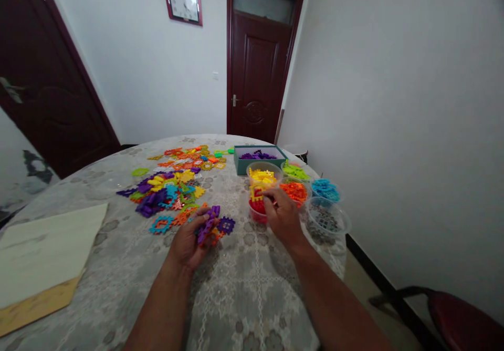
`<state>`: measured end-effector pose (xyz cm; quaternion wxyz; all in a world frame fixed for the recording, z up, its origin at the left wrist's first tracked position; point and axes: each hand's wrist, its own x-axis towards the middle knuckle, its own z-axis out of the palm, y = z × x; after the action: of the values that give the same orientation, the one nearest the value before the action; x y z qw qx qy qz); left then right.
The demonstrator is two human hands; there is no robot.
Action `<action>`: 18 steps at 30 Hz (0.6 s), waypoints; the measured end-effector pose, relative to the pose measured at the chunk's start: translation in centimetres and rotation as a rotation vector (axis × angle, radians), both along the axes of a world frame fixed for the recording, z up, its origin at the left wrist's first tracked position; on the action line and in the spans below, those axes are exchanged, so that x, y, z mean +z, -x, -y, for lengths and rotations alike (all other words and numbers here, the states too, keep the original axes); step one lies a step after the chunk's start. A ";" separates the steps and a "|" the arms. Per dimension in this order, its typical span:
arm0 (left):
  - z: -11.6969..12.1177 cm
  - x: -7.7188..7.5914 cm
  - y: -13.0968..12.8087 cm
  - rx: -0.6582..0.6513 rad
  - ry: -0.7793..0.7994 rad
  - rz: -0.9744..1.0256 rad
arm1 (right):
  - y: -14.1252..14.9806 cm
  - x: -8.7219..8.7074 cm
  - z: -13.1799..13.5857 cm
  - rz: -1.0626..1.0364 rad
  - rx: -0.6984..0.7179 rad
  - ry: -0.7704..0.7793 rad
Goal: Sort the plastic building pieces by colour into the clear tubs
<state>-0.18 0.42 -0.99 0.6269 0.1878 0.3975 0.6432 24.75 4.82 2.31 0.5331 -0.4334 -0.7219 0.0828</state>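
My left hand (pixel 191 239) is closed around several purple plastic building pieces (pixel 207 227), with orange ones showing below them. Between the thumb and fingers of my right hand (pixel 282 215) is a yellow square building piece (pixel 257 193). That piece is held over a clear bowl of red pieces (pixel 258 213), just in front of a bowl of yellow pieces (pixel 262 176). Beside my right hand stands a bowl of orange pieces (pixel 293 192). A mixed heap of coloured pieces (pixel 169 192) lies beyond my left hand, purple, blue, yellow and green among them.
A green box (pixel 242 166) with purple pieces stands behind the bowls. Further bowls hold light green pieces (pixel 295 171), blue pieces (pixel 325 189) and grey pieces (pixel 325 218) near the table's right edge. Paper sheets (pixel 47 251) lie at the left. A dark red chair (pixel 460 314) is at lower right.
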 end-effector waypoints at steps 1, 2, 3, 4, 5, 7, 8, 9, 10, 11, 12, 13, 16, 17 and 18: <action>0.0 0.0 -0.1 0.002 -0.002 0.000 | -0.8 0.6 -0.2 -0.010 -0.040 0.022; 0.1 0.0 -0.1 0.007 -0.001 -0.001 | -1.7 1.2 -0.5 -0.018 -0.079 0.047; 0.1 0.1 -0.2 0.014 0.002 0.000 | -2.6 1.8 -0.9 -0.028 -0.119 0.072; 0.2 0.1 -0.3 0.020 0.005 0.002 | -3.5 2.3 -1.4 -0.034 -0.156 0.096; 0.2 0.2 -0.4 0.024 0.006 0.009 | -4.4 2.7 -1.9 -0.034 -0.187 0.117; 0.3 0.3 -0.4 0.027 -0.001 0.029 | -5.9 3.4 -2.8 -0.017 -0.237 0.144; 0.3 0.3 -0.4 0.023 -0.006 0.038 | -6.4 3.5 -3.2 -0.005 -0.253 0.150; 0.3 0.3 -0.4 0.021 -0.009 0.045 | -6.8 3.6 -3.5 0.004 -0.264 0.151; 0.3 0.3 -0.3 0.016 -0.010 0.048 | -7.1 3.6 -3.8 0.011 -0.269 0.149; 0.3 0.2 -0.2 0.013 -0.010 0.048 | -7.2 3.5 -3.9 0.014 -0.271 0.147; 0.3 0.2 -0.2 0.012 -0.010 0.046 | -7.3 3.4 -4.0 0.014 -0.273 0.145; 0.2 0.1 -0.1 0.012 -0.012 0.043 | -7.3 3.2 -4.0 0.016 -0.276 0.145; 0.2 -0.1 0.0 0.026 -0.024 0.038 | -7.2 2.6 -4.0 0.035 -0.283 0.142; 0.1 -0.2 0.0 0.028 -0.028 0.037 | -7.2 2.5 -4.0 0.042 -0.284 0.144; 0.1 -0.2 0.0 0.027 -0.031 0.035 | -7.2 2.3 -3.9 0.048 -0.283 0.149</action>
<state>-0.23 0.30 -1.18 0.6221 0.1809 0.3789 0.6608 31.91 8.74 4.60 0.4886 -0.5708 -0.6580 0.0498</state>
